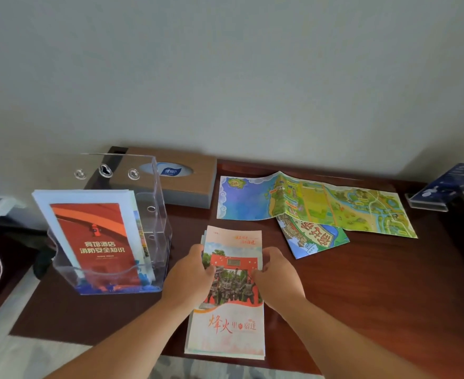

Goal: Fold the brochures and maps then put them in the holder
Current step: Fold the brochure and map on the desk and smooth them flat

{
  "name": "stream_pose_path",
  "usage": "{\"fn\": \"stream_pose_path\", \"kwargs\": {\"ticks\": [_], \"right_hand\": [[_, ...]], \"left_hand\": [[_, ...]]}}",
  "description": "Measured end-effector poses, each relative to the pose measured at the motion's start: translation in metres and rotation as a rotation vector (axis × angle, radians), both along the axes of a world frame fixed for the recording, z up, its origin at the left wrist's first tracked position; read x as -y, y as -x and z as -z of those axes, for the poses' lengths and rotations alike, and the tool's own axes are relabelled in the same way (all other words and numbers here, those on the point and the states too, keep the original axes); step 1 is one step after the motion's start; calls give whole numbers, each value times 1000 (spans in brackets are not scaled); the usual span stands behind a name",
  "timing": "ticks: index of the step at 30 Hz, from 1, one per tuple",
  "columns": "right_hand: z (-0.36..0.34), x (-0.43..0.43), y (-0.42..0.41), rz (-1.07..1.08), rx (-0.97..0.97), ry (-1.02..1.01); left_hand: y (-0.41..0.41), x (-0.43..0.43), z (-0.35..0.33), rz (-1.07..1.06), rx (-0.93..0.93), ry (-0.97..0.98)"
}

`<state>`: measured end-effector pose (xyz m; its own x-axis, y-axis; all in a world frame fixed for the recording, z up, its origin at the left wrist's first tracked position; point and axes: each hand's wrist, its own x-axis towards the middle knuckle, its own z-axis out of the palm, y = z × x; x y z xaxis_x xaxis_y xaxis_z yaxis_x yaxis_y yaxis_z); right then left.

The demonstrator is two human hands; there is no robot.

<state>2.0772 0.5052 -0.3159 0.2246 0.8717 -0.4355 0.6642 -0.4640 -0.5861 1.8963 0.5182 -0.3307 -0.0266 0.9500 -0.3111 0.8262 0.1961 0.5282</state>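
Brochure (229, 321): folded, flat on the table's (362, 296) near edge, cover up.
Left hand (191, 277): grasping the brochure's left edge, thumb on the cover.
Right hand (278, 277): grasping its right edge, thumb on top.
Holder (159, 214): clear plastic, just left of the brochure, with a red leaflet (99, 242) standing inside.
Map (315, 206): unfolded, lying behind and right of the brochure.
Tissue box (181, 176): behind the holder, against the wall.

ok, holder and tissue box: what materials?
Clear brochure holder: looks like glossy acrylic or similar plastic; the red leaflet shows straight through its walls. Brown tissue box: matte wood-grain top, grey sides; solid wood or veneer, can't tell.
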Motion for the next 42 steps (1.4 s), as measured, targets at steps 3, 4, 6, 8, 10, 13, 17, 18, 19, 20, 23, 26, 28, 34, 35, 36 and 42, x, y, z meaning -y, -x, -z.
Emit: {"fn": "stream_pose_path", "kwargs": {"ticks": [3, 4, 6, 8, 10, 13, 17, 18, 19, 20, 23, 26, 28, 34, 35, 36, 42], "right_hand": [[5, -3, 1, -32, 15, 17], [6, -4, 2, -38, 18, 20], [9, -5, 3, -47, 26, 25], [11, -5, 3, -50, 34, 27], [12, -5, 2, -54, 40, 23], [11, -6, 2, -61, 56, 20], [9, -4, 2, -108, 110, 10], [9, -4, 0, -139, 137, -4], [8, -5, -2, -196, 175, -22], [8, -7, -5, -278, 217, -37], [6, -17, -11, -558, 349, -28], [9, -24, -11, -675, 421, 22], [11, -24, -11, -684, 438, 41], [13, -21, -17, -675, 457, 39], [12, -21, -17, -673, 453, 44], [11, -21, -17, -670, 449, 46], [15, -21, -16, -635, 414, 76]], "left_hand": [[1, 2, 3, -8, -26, -12], [1, 3, 4, -7, -35, -15], [0, 4, 6, -6, -56, -21], [-1, 4, 7, -12, -75, -27], [-2, 4, 8, -14, -84, -38], [-3, 5, 9, -13, -86, -48], [-2, 7, 11, -11, -96, -58], [-2, 8, 10, -10, -101, -57], [-2, 8, 10, -12, -105, -54], [-2, 9, 9, -19, -113, -55], [-7, 10, 9, 2, -204, -175], [-29, -1, 15, 144, -246, -323], [-46, -11, 21, 217, -191, -254], [-47, 5, 42, 455, -324, -382], [-46, 7, 42, 478, -333, -396], [-46, 9, 41, 489, -341, -400], [-43, 21, 37, 539, -361, -382]]}}
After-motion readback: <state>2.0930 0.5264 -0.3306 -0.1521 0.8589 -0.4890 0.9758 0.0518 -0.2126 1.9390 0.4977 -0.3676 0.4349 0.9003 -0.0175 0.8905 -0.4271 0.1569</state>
